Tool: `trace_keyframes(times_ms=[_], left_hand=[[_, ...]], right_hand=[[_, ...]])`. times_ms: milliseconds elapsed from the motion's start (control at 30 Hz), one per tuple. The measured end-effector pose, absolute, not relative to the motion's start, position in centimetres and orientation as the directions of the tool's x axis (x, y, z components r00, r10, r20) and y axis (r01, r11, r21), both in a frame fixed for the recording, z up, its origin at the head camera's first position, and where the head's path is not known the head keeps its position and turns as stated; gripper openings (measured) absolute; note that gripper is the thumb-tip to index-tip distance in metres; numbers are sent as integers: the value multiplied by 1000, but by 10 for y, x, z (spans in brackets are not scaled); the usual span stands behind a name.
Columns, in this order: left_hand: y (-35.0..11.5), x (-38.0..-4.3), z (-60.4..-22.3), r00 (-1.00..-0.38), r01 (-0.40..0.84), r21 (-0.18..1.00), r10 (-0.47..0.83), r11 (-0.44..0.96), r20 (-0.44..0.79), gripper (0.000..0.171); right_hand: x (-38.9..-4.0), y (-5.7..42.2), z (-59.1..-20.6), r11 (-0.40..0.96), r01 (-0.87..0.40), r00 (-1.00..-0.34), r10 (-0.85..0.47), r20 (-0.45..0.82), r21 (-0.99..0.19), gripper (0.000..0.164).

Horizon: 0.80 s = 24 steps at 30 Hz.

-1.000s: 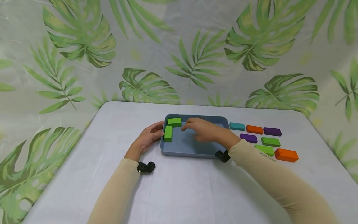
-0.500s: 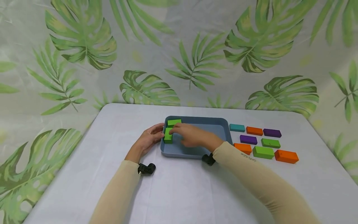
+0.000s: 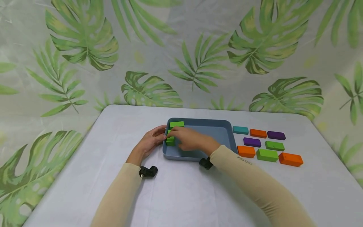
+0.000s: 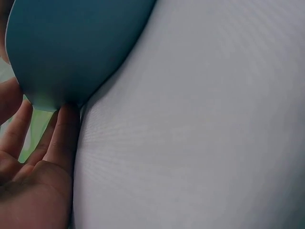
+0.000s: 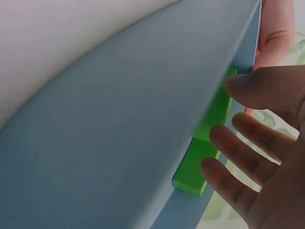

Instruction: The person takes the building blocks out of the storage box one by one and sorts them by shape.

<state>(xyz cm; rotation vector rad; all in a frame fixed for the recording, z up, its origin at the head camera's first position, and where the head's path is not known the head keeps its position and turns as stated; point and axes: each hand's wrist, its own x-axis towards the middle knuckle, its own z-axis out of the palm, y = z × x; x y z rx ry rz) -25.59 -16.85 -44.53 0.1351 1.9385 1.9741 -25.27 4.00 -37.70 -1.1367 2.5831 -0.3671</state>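
Two bright green blocks lie end to corner inside the blue-grey tray (image 3: 204, 122), along its left end. The farther green block (image 3: 177, 124) sits against the back wall. The nearer green block (image 3: 170, 142) is partly hidden under my right hand (image 3: 189, 138), which reaches in from the right with thumb and fingertips over it. In the right wrist view, the thumb and extended fingers of that hand spread beside the blocks. My left hand (image 3: 151, 138) rests at the tray's left end, its fairly straight fingers touching the outer wall in the left wrist view.
Right of the tray lie several loose blocks: a teal block (image 3: 240, 130), purple blocks such as this purple block (image 3: 252, 142), orange blocks such as this orange block (image 3: 290, 159), and green blocks such as this green block (image 3: 267, 155). A white cloth (image 3: 175, 195) covers the table.
My right hand has moved left across the tray until its fingers cover part of the nearer green block. My left hand stays at the tray's left end.
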Motion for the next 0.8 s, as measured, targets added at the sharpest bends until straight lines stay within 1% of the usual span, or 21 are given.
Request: trace_keyframes(times_ms=[300,500,800], left_hand=[[-168,-256,-445,-929,-203,979,315,8,-195,57],[-168,-256,-447,-929,-203,979,311,20,-199,59],[-168,-256,-444,-930,-200,980,313,4,-192,58]], right_hand=[[-252,35,-381,673,-645,-663,-728,-174,-362,50],[-252,36,-382,653,-667,-643,-748,-165,-359,45],[-251,34,-383,653,-681,-644,-750,-153,-333,48]])
